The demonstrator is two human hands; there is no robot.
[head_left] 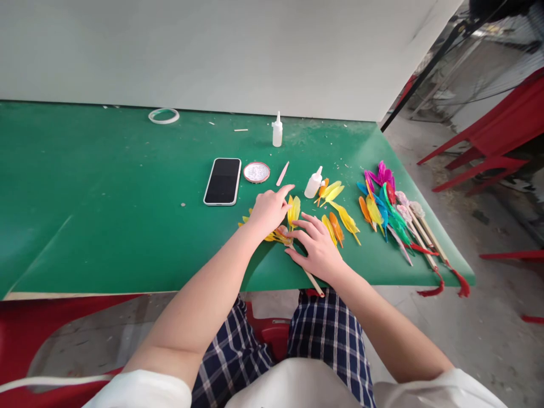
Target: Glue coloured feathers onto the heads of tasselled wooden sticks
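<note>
My left hand [267, 209] rests on a fan of yellow feathers [293, 210] near the front edge of the green table [106, 198]. Its index finger points out and its other fingers curl down onto the feathers. My right hand [317, 246] lies flat beside it with fingers spread. It presses on the feather stems and on a thin wooden stick [313, 280] that juts over the table's edge. Loose yellow and orange feathers [340, 218] lie just right of my hands. A small glue bottle [313, 183] stands tilted just beyond my fingers.
A black phone [222, 180], a round dish of white bits [256, 171] and a pink stick [283, 173] lie behind my hands. A second bottle [277, 131] and a tape ring [164, 115] sit further back. Bright feathers [382, 204] and tasselled sticks [427, 241] fill the right end. Red chairs [488, 147] stand to the right.
</note>
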